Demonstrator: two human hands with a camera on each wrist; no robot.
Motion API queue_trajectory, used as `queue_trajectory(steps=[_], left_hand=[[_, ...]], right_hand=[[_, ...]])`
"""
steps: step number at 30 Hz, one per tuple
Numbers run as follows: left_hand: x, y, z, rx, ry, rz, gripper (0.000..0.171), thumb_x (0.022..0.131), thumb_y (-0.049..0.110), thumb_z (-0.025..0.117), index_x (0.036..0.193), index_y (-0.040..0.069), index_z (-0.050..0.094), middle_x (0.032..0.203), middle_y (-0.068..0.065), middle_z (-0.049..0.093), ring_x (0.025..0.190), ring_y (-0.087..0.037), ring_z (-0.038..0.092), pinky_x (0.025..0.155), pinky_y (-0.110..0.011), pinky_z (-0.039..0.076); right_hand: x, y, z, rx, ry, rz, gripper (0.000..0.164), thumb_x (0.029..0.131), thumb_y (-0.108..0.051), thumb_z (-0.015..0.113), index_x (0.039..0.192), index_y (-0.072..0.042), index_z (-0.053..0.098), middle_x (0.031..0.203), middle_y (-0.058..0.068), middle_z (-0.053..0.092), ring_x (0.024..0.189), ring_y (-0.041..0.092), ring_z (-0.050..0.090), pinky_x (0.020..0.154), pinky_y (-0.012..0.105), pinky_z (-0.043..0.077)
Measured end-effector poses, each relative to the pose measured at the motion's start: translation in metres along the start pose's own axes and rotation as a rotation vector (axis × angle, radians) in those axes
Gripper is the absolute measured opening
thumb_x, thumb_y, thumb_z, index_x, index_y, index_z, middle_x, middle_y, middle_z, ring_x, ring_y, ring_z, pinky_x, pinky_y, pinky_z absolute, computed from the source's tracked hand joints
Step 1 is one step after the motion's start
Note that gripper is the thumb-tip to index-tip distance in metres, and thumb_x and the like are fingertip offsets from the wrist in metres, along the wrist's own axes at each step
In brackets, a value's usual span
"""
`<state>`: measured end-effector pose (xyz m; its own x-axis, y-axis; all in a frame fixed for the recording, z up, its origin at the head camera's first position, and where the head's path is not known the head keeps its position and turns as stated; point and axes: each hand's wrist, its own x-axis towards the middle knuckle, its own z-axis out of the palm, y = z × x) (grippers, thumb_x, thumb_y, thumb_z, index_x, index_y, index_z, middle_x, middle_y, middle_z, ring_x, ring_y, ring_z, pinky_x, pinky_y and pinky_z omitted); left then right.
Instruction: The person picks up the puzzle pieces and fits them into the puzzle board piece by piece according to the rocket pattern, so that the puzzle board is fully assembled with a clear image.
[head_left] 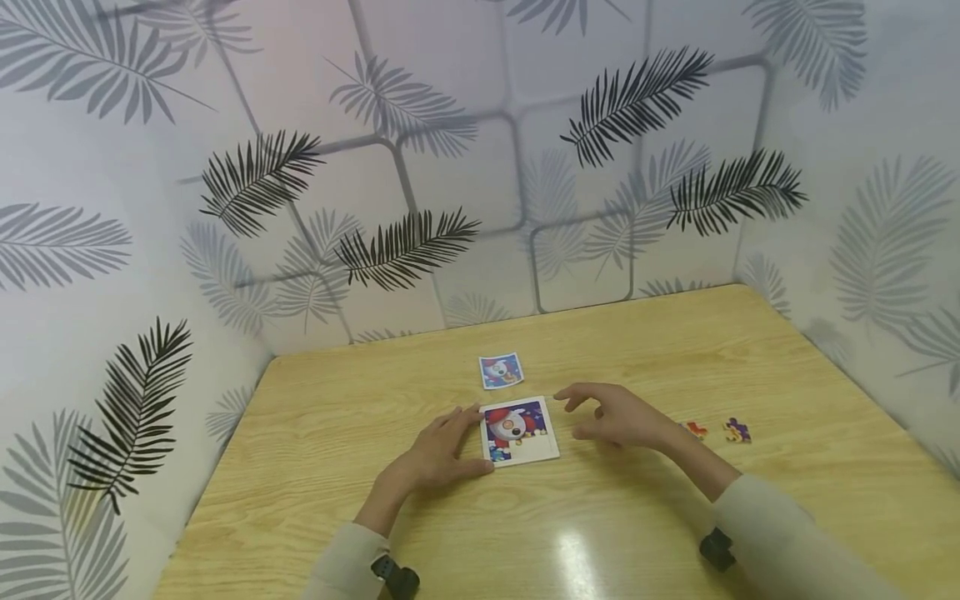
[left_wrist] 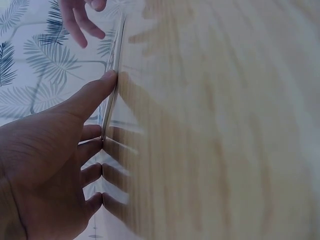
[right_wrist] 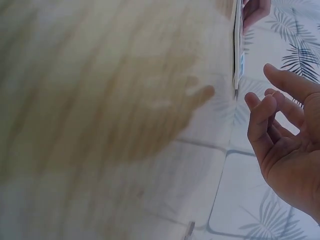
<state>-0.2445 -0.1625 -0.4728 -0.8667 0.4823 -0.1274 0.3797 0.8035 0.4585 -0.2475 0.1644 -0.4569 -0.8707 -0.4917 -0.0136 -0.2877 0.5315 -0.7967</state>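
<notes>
A square jigsaw puzzle [head_left: 551, 447] in a white frame lies on the table, showing a white cartoon animal with red ears on purple; its lower right part is bare white. My left hand [head_left: 438, 452] rests at its left side, the thumb touching the near left corner and the index finger the far left corner. In the left wrist view, the other fingertips stand on the tabletop. Just off the right edge, my right hand [head_left: 621, 417] hovers above the table, fingers loosely bent and holding nothing. The right wrist view shows the puzzle's thin edge [right_wrist: 237, 55] beyond those fingertips.
Behind the puzzle lies a small picture card [head_left: 501, 372] with a similar image. Loose jigsaw pieces, one red [head_left: 697, 429] and one purple and yellow [head_left: 737, 430], lie right of my right forearm. A leaf-patterned wall covering [head_left: 465, 200] borders the wooden table [head_left: 360, 383].
</notes>
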Motion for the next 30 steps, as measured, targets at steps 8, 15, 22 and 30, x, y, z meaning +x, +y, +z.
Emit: queue_trajectory(steps=[8,15,22,30], left_hand=[[-0.001,-0.001,0.000,-0.006,-0.002,0.018,0.080,0.090,0.050,0.070,0.154,0.018,0.036,0.166,-0.003,0.027,0.153,-0.036,0.021,0.122,-0.060,0.023],[-0.001,-0.001,0.000,0.005,0.001,0.013,0.081,0.089,0.051,0.069,0.155,0.018,0.035,0.166,-0.003,0.027,0.153,-0.036,0.021,0.121,-0.060,0.023],[0.000,0.000,-0.001,0.011,-0.005,0.004,0.081,0.089,0.052,0.069,0.155,0.018,0.035,0.166,-0.002,0.027,0.153,-0.036,0.021,0.122,-0.060,0.022],[0.000,0.000,-0.001,0.015,-0.008,-0.009,0.081,0.090,0.053,0.068,0.155,0.019,0.034,0.166,-0.002,0.026,0.153,-0.036,0.021,0.122,-0.060,0.023]], right_hand=[[-0.012,0.013,-0.012,0.018,-0.004,-0.004,0.055,0.091,-0.013,0.071,0.143,-0.011,0.052,0.131,0.023,0.060,0.047,0.008,0.039,0.041,0.023,0.039],[-0.021,0.021,-0.025,0.016,0.008,-0.009,0.053,0.092,-0.013,0.071,0.141,-0.009,0.053,0.130,0.026,0.059,0.047,0.007,0.037,0.040,0.022,0.038],[-0.039,0.033,-0.039,0.026,0.026,0.003,0.050,0.092,-0.014,0.072,0.138,-0.007,0.055,0.130,0.027,0.058,0.046,0.005,0.038,0.039,0.021,0.038],[-0.058,0.041,-0.060,0.048,0.026,0.023,0.049,0.093,-0.012,0.070,0.138,-0.005,0.053,0.132,0.030,0.054,0.047,0.006,0.041,0.039,0.022,0.039]])
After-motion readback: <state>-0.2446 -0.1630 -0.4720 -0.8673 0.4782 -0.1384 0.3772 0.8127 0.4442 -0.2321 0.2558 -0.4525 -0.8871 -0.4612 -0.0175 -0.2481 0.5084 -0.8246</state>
